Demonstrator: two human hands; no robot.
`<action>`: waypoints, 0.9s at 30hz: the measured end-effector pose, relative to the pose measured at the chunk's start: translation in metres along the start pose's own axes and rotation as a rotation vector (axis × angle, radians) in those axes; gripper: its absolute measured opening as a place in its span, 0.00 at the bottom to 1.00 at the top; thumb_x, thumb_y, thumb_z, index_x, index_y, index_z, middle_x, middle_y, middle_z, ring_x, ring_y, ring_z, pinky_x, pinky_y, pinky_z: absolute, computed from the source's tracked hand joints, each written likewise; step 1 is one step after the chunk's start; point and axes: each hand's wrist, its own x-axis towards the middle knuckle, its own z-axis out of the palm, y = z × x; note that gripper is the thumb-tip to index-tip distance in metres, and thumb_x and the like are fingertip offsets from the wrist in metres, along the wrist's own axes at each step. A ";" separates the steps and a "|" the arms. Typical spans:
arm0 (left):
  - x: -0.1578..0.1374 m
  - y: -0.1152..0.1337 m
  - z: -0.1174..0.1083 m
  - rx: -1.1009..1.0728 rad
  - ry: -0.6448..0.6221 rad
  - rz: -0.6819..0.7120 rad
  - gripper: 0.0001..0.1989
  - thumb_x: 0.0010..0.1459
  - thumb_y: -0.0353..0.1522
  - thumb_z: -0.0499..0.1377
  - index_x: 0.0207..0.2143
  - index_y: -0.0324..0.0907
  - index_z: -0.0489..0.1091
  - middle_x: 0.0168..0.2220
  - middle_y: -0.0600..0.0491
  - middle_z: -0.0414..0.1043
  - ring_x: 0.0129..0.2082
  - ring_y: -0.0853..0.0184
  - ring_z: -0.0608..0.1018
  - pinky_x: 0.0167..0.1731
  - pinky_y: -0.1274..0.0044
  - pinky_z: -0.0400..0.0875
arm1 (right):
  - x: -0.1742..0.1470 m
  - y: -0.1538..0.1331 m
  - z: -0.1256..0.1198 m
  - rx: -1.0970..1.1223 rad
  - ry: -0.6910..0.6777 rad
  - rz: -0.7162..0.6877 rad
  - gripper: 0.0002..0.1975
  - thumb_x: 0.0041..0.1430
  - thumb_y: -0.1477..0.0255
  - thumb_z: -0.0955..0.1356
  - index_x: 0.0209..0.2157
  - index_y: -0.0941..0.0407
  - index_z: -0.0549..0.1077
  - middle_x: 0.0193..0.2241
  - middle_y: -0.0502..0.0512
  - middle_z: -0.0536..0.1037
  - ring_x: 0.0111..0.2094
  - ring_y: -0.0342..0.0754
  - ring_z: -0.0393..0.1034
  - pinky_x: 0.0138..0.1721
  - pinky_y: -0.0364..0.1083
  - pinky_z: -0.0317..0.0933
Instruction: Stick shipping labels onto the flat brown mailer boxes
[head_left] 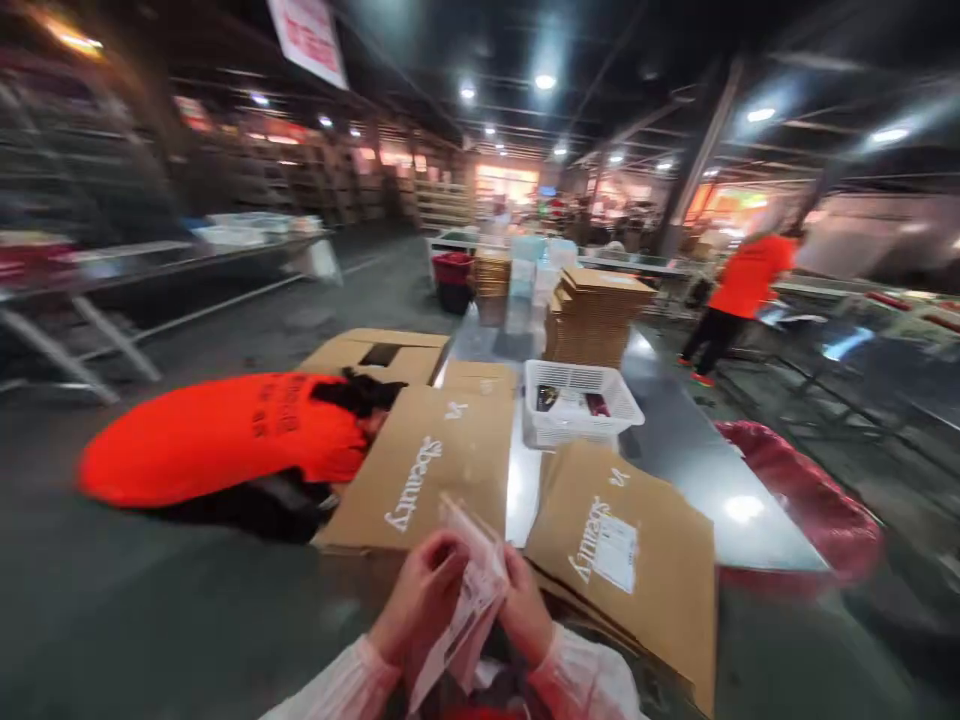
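Note:
Between my two hands is a thin, pale, see-through plastic bag (480, 575), creased and hanging down toward my lap. My left hand (424, 590) pinches its left side with bent fingers. On the other side, my right hand (525, 605) grips the bag's right edge. What lies inside the bag, if anything, cannot be made out. Just beyond my left hand is a brown cardboard box (442, 470) with white "beauty" lettering. A second, flatter brown carton (630, 560) with a white label lies to the right of my right hand.
A white plastic basket (581, 415) holding small packets stands on the shiny metal table (675, 470). Behind it rises a stack of flat cardboard (596, 315). A red-lined bin (810, 500) is at right. One person in orange (225, 435) bends low at left; another (750, 280) stands farther right.

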 end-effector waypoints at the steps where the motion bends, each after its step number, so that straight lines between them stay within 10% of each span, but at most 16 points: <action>1: 0.002 -0.005 -0.003 -0.004 0.036 -0.011 0.19 0.41 0.45 0.66 0.27 0.41 0.69 0.23 0.54 0.70 0.24 0.66 0.72 0.25 0.76 0.69 | 0.003 -0.002 -0.004 -0.015 -0.094 -0.033 0.17 0.48 0.59 0.70 0.36 0.56 0.71 0.34 0.55 0.75 0.37 0.49 0.69 0.43 0.50 0.64; 5: -0.002 -0.022 -0.013 0.059 0.193 0.044 0.12 0.49 0.40 0.60 0.27 0.40 0.66 0.24 0.56 0.68 0.25 0.68 0.70 0.26 0.78 0.65 | 0.018 -0.005 -0.015 -0.026 -0.551 -0.010 0.35 0.39 0.65 0.76 0.51 0.56 0.66 0.48 0.61 0.74 0.48 0.56 0.69 0.49 0.55 0.63; 10: -0.002 -0.010 -0.025 0.098 0.160 0.136 0.12 0.44 0.36 0.64 0.30 0.39 0.69 0.30 0.52 0.72 0.32 0.65 0.73 0.35 0.76 0.66 | 0.035 0.004 0.002 -0.078 -0.166 0.026 0.27 0.47 0.51 0.70 0.39 0.59 0.75 0.41 0.65 0.79 0.44 0.60 0.73 0.49 0.58 0.64; 14: 0.009 0.010 -0.032 -0.123 0.062 0.044 0.21 0.42 0.45 0.66 0.31 0.37 0.72 0.30 0.49 0.75 0.30 0.65 0.74 0.34 0.75 0.67 | 0.041 -0.003 0.019 -0.140 -0.365 0.040 0.25 0.44 0.53 0.72 0.36 0.60 0.77 0.36 0.63 0.81 0.37 0.59 0.75 0.41 0.56 0.69; 18: 0.011 0.007 -0.030 -0.088 0.061 -0.004 0.22 0.40 0.48 0.66 0.24 0.36 0.71 0.22 0.54 0.71 0.24 0.70 0.69 0.29 0.77 0.63 | 0.056 -0.019 0.015 -0.220 -0.284 0.001 0.25 0.46 0.53 0.71 0.37 0.58 0.78 0.35 0.61 0.81 0.36 0.56 0.75 0.37 0.50 0.69; 27: 0.021 -0.038 -0.024 -0.097 0.342 -0.007 0.27 0.36 0.52 0.66 0.18 0.41 0.59 0.16 0.61 0.58 0.20 0.74 0.61 0.22 0.79 0.57 | 0.093 -0.006 0.019 -0.535 -0.222 -0.104 0.17 0.48 0.55 0.70 0.28 0.55 0.80 0.28 0.58 0.81 0.30 0.53 0.75 0.32 0.47 0.68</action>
